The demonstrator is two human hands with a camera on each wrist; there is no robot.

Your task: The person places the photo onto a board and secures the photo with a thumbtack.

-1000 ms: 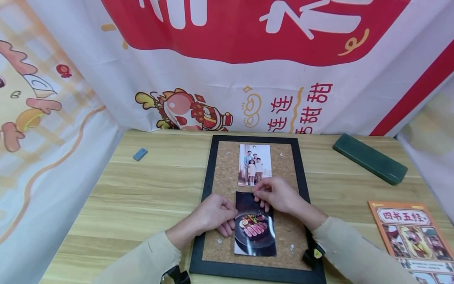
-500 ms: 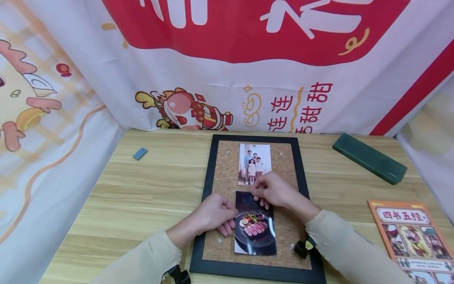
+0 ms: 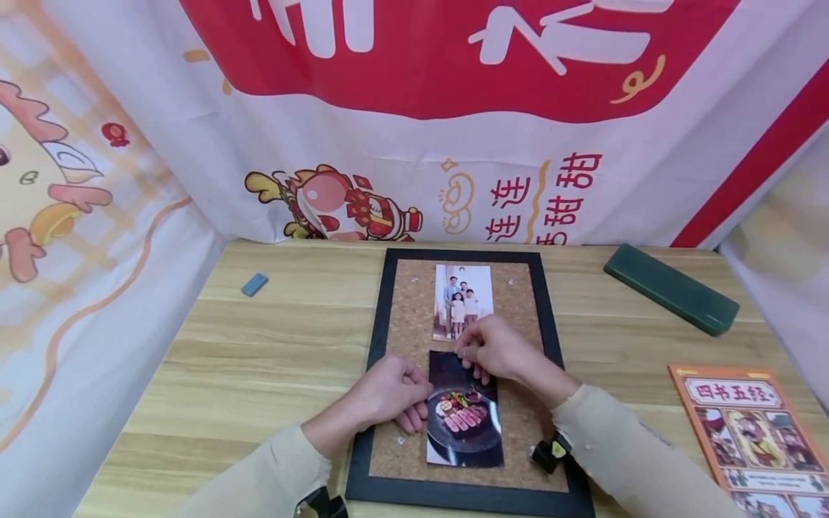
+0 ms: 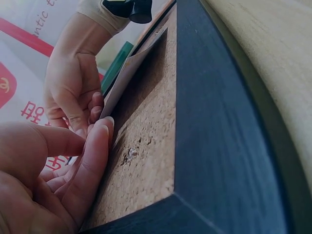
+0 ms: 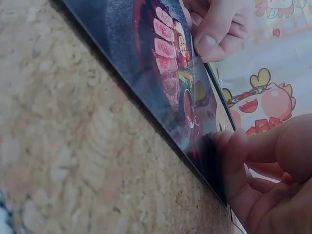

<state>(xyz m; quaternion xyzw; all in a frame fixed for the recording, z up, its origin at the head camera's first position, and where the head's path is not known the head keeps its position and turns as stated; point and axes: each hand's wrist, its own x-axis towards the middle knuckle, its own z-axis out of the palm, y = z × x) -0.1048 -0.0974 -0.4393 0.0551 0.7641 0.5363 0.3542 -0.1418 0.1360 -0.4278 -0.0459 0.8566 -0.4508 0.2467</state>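
A glossy photo of sliced steak on a dark plate (image 3: 463, 439) lies over the lower half of the black-framed cork board (image 3: 414, 309). My left hand (image 3: 391, 392) pinches its left edge between thumb and index finger. At its top edge, my right hand (image 3: 495, 350) pinches with thumb and index fingertip, the other fingers curled beneath. Anything small between those right fingertips is hidden. In the left wrist view, the lower part of the photo (image 4: 129, 73) bends up off the cork. A family photo (image 3: 460, 295) is fixed above, with a pin at its top.
Small clear pins sit near the board's corners, one pin (image 3: 400, 439) at the lower left. A blue eraser-like block (image 3: 255, 284) lies to the left. To the right are a dark green case (image 3: 671, 289) and an orange-covered book (image 3: 751, 432). A printed cloth (image 3: 363, 129) hangs behind.
My right hand has shifted slightly left along the photo's top edge, its forearm swinging left too. My left hand keeps its grip on the left edge, and the photo stays in place.
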